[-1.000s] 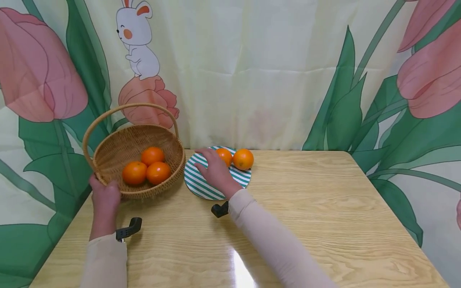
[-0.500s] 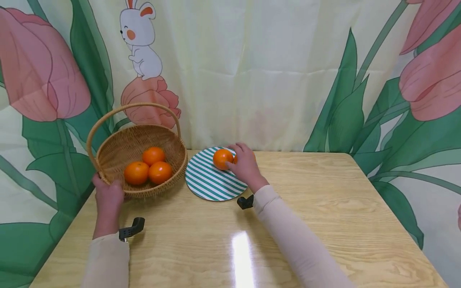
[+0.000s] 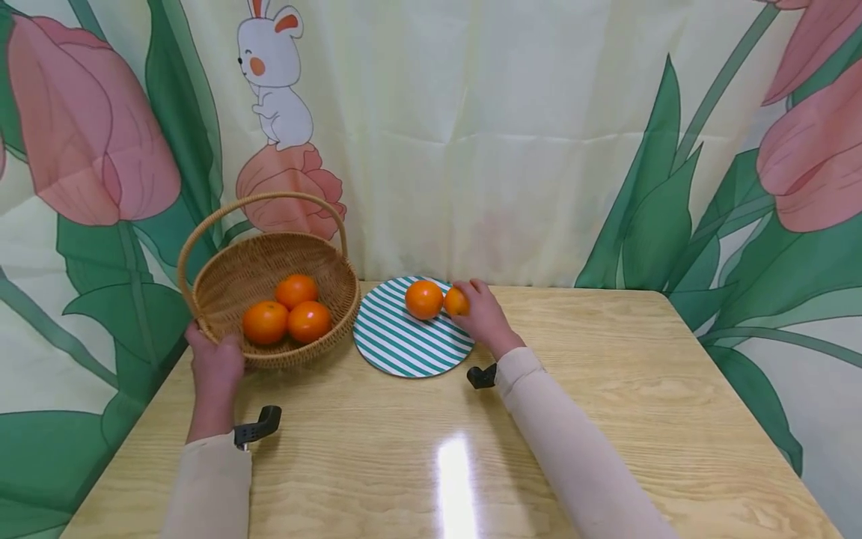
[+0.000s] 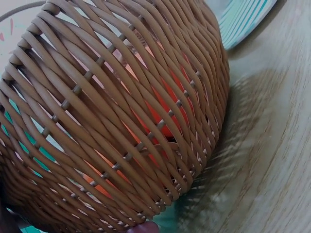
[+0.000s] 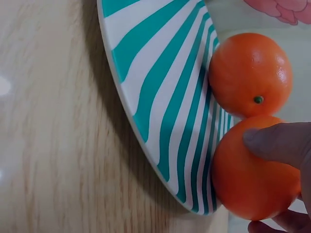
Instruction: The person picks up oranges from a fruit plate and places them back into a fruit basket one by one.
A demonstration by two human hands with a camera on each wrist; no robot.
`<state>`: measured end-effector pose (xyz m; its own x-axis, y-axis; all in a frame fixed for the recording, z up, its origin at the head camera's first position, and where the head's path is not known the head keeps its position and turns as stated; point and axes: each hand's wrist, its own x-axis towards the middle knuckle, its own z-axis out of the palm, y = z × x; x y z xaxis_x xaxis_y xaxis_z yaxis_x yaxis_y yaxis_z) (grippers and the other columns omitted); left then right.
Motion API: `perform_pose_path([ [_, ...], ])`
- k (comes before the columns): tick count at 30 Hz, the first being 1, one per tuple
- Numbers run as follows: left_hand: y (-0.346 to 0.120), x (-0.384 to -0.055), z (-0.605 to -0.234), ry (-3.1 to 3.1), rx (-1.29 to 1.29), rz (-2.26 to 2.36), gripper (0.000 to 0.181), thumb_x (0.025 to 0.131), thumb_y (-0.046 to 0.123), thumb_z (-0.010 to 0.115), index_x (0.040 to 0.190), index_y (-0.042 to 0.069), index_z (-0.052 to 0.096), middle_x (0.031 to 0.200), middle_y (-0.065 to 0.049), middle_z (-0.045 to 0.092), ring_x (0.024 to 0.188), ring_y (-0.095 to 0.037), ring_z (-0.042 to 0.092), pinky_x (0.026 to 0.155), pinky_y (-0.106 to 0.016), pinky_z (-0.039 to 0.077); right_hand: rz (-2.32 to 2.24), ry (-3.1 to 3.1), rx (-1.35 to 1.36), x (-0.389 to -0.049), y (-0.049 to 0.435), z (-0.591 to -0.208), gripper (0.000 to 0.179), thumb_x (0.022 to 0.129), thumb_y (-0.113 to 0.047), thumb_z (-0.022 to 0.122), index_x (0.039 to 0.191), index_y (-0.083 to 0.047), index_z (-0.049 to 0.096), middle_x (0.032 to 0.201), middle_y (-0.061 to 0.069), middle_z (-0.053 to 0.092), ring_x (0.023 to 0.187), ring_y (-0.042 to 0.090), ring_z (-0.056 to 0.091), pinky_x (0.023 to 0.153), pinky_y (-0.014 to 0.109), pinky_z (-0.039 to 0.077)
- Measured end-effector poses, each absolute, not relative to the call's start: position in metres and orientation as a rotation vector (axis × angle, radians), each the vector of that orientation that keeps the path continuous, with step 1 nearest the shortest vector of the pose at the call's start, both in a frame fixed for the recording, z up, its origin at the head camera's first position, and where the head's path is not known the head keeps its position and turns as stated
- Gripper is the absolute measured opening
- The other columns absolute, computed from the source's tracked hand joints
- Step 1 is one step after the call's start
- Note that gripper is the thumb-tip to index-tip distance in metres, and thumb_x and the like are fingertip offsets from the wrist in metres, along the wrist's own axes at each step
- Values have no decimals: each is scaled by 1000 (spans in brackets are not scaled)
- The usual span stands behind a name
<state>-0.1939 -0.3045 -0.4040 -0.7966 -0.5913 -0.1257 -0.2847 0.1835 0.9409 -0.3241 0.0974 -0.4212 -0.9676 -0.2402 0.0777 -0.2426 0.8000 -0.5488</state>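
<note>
A wicker basket (image 3: pixel 232 273) with a tall arched handle stands at the left, its opening facing me. My left hand (image 3: pixel 217 365) grips its near-left side. Three oranges (image 3: pixel 266 323) lie together inside; their colour shows through the weave (image 4: pixel 97 97) in the left wrist view. On a round green-and-white striped plate (image 3: pixel 411 352) to the right sit two more oranges. My right hand (image 3: pixel 486 318) holds the right-hand orange (image 5: pixel 250 170), thumb on its surface and other fingers at its far side. The other orange (image 5: pixel 250 75), showing a green stem spot, sits right against it.
All this stands on a light wooden table (image 3: pixel 377 449), near its back edge. Behind hangs a curtain (image 3: pixel 518 150) printed with tulips and a rabbit. A black camera mount juts from each wrist (image 3: pixel 259 425).
My right hand has moved right from over the plate's left part, past the first orange, and now grips the right-hand one. My left hand keeps its hold on the basket.
</note>
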Motion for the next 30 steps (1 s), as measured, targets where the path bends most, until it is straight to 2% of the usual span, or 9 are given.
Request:
perform_pose_path([
  [9, -302, -195, -402, -2214, 843, -1625, 73, 93, 24, 35, 153, 26, -6, 157, -20, 23, 139, -35, 32, 115, -49, 27, 1003, -2899, 401, -314, 109, -422, 60, 84, -18, 74, 139, -18, 48, 149, 13, 34, 125, 39, 46, 105, 55, 41],
  [18, -300, -194, -401, -2207, 864, -1651, 74, 93, 22, 34, 153, 27, -9, 159, -19, 18, 141, -34, 30, 115, -50, 28, 991, -2847, 431, -303, 116, -404, 61, 85, -24, 74, 140, -21, 48, 149, 13, 36, 123, 40, 48, 101, 55, 44],
  [23, -298, -194, -401, -2196, 842, -1662, 72, 94, 24, 34, 153, 30, -8, 159, -16, 19, 141, -33, 30, 116, -49, 28, 1021, -2786, 480, -296, 107, -393, 61, 85, -28, 74, 140, -24, 48, 148, 11, 38, 122, 37, 48, 101, 53, 45],
  [30, -302, -192, -403, -2209, 850, -1652, 73, 93, 24, 33, 153, 29, -8, 159, -17, 19, 141, -34, 30, 116, -49, 28, 1031, -2707, 596, -285, 77, -378, 59, 85, -28, 74, 138, -23, 50, 144, 9, 43, 121, 34, 50, 99, 47, 48],
])
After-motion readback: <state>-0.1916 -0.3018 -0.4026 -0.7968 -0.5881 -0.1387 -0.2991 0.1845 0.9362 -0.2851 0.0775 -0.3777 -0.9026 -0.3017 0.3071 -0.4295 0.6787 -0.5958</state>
